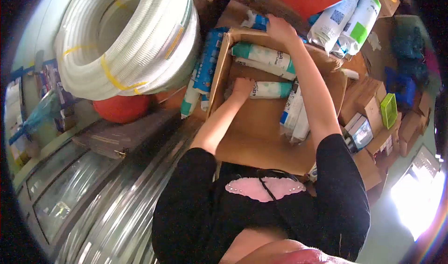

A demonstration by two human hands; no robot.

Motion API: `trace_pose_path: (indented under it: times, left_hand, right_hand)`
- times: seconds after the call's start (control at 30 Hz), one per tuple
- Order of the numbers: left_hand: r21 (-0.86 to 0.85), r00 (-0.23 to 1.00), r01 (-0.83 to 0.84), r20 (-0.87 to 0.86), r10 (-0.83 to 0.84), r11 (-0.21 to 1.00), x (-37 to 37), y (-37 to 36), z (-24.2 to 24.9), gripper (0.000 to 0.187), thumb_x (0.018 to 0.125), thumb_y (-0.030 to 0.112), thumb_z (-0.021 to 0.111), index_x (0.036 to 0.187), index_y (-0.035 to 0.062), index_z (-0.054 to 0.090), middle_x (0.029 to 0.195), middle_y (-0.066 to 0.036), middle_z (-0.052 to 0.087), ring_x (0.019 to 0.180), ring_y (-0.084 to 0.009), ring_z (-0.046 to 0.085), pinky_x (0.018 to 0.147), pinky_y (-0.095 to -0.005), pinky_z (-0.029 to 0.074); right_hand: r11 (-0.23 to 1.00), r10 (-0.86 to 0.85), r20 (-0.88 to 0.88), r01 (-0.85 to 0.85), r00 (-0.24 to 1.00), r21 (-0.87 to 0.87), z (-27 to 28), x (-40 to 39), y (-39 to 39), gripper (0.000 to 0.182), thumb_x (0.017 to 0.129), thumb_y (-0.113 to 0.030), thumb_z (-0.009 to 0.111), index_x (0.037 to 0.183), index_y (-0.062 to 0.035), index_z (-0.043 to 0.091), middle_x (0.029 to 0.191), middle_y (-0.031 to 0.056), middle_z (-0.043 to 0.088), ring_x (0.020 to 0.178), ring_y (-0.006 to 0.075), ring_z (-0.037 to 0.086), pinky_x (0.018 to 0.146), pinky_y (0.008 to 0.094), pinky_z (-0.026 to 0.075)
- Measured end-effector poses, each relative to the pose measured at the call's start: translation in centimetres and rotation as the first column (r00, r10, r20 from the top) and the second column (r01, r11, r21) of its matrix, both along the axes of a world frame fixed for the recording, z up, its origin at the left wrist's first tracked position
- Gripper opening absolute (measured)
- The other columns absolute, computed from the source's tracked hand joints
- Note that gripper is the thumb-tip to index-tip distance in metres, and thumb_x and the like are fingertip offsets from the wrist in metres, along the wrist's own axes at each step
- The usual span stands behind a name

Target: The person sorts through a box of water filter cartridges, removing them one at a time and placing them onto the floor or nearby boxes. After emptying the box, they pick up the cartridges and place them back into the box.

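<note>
Inside the open cardboard box (242, 145), my left hand (242, 87) is closed around the left end of a white and teal roll (272, 90). More teal and white rolls (266, 54) lie above it in the box. White and blue rolls (294, 107) lean near my right forearm. My right hand (280, 29) reaches past the box's far edge, beside a blue and white package (256, 21); its fingers are bent over the package's end and partly hidden, so its grip is unclear.
A large coil of white hose (179, 44) stands at the left above a red round object (122, 109). Blue packages (210, 61) stand outside the box's left wall. White bags (333, 23), small cartons (368, 93) and a green tray (388, 111) are at the right.
</note>
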State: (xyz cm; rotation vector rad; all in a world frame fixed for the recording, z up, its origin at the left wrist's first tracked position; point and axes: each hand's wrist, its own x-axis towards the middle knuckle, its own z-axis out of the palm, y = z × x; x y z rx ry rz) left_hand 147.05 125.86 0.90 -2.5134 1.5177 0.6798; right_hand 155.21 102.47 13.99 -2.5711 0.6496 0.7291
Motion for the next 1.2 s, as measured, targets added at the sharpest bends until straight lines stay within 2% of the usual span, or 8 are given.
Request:
trace_pose_path:
  times: [0.07, 0.3, 0.4, 0.53, 0.7, 0.9, 1.07, 1.2]
  left_hand:
    - [0.287, 0.948, 0.239, -0.277, -0.159, 0.928, 1.8, -0.6, 8.8, 0.039, 0.066, 0.032, 0.075, 0.097, 0.0105, 0.066, 0.091, -0.009, 0.067, 0.080, -0.0251, 0.065, 0.067, -0.0387, 0.050]
    - [0.052, 0.996, -0.052, -0.069, 0.056, 0.997, 9.6, 3.6, 31.7, 0.038, 0.056, 0.028, 0.076, 0.083, 0.0082, 0.058, 0.072, -0.013, 0.064, 0.068, -0.0291, 0.064, 0.063, -0.0402, 0.052]
    - [-0.036, 0.986, -0.049, 0.155, 0.054, 0.998, 12.6, 0.8, 32.8, 0.037, 0.058, 0.024, 0.075, 0.086, 0.0074, 0.057, 0.072, -0.013, 0.063, 0.065, -0.0289, 0.064, 0.060, -0.0395, 0.052]
    - [-0.061, 0.947, -0.050, 0.314, 0.067, 0.997, 16.2, -5.7, 30.9, 0.036, 0.068, 0.031, 0.068, 0.092, 0.0067, 0.058, 0.082, -0.015, 0.065, 0.073, -0.0299, 0.066, 0.062, -0.0403, 0.053]
    - [-0.254, 0.939, 0.310, 0.232, -0.254, 0.916, 23.3, -11.5, 19.3, 0.047, 0.073, 0.038, 0.067, 0.115, 0.0202, 0.056, 0.107, -0.008, 0.063, 0.092, -0.0285, 0.063, 0.076, -0.0420, 0.052]
    - [-0.489, 0.996, -0.057, -0.091, 0.014, 0.870, 21.2, -11.6, 17.2, 0.050, 0.078, 0.044, 0.063, 0.121, 0.0215, 0.055, 0.108, -0.008, 0.063, 0.096, -0.0274, 0.061, 0.081, -0.0367, 0.050]
    - [-0.774, 0.884, -0.464, -0.436, 0.169, 0.431, 16.8, -5.7, 25.6, 0.024, 0.085, 0.020, 0.063, 0.104, 0.0054, 0.064, 0.092, -0.007, 0.068, 0.085, -0.0111, 0.061, 0.075, -0.0237, 0.045]
    - [-0.935, 0.799, -0.319, -0.179, 0.574, 0.152, 14.7, 0.2, 28.7, 0.014, 0.083, 0.004, 0.061, 0.096, 0.0019, 0.064, 0.086, -0.009, 0.064, 0.077, -0.0188, 0.061, 0.067, -0.0273, 0.046]
  right_hand:
    - [0.999, -0.028, 0.820, 0.032, 0.572, 0.011, 2.8, -3.3, 2.6, 0.021, 0.084, -0.008, 0.049, 0.102, -0.0028, 0.058, 0.101, 0.0159, 0.061, 0.094, 0.0340, 0.058, 0.082, 0.0421, 0.046]
    - [0.975, -0.075, 0.695, 0.197, 0.715, -0.098, -2.5, -14.3, 4.0, 0.038, 0.074, -0.014, 0.065, 0.109, -0.0053, 0.053, 0.107, 0.0143, 0.058, 0.098, 0.0326, 0.056, 0.083, 0.0426, 0.046]
    - [0.952, 0.118, 0.284, -0.027, 0.952, -0.306, -4.7, -15.3, 4.1, 0.067, 0.067, -0.026, 0.073, 0.124, -0.0071, 0.043, 0.126, 0.0149, 0.044, 0.113, 0.0312, 0.046, 0.097, 0.0460, 0.037]
    - [0.910, -0.013, 0.373, 0.165, 0.928, -0.381, -12.7, -14.8, 4.8, 0.038, 0.077, -0.021, 0.062, 0.112, -0.0089, 0.054, 0.108, 0.0118, 0.052, 0.102, 0.0282, 0.049, 0.086, 0.0469, 0.041]
    - [0.896, 0.264, 0.282, -0.127, 0.922, -0.426, -2.0, -15.3, 8.7, 0.033, 0.071, -0.013, 0.063, 0.103, -0.0083, 0.056, 0.104, 0.0111, 0.052, 0.100, 0.0299, 0.049, 0.083, 0.0416, 0.042]
    - [0.972, 0.123, 0.282, -0.058, 0.951, -0.228, 13.4, -17.2, 5.6, 0.060, 0.052, -0.013, 0.074, 0.107, -0.0081, 0.050, 0.105, 0.0094, 0.049, 0.099, 0.0312, 0.046, 0.083, 0.0411, 0.042]
    - [0.960, 0.086, 0.551, 0.079, 0.830, -0.268, 19.4, -13.7, 4.0, 0.058, 0.057, -0.006, 0.070, 0.111, -0.0100, 0.050, 0.105, 0.0085, 0.050, 0.100, 0.0299, 0.046, 0.083, 0.0411, 0.040]
    - [0.934, 0.240, 0.505, -0.056, 0.829, -0.353, 15.4, -7.1, 3.4, 0.056, 0.059, -0.008, 0.068, 0.113, -0.0120, 0.053, 0.103, 0.0080, 0.054, 0.100, 0.0288, 0.049, 0.082, 0.0403, 0.044]
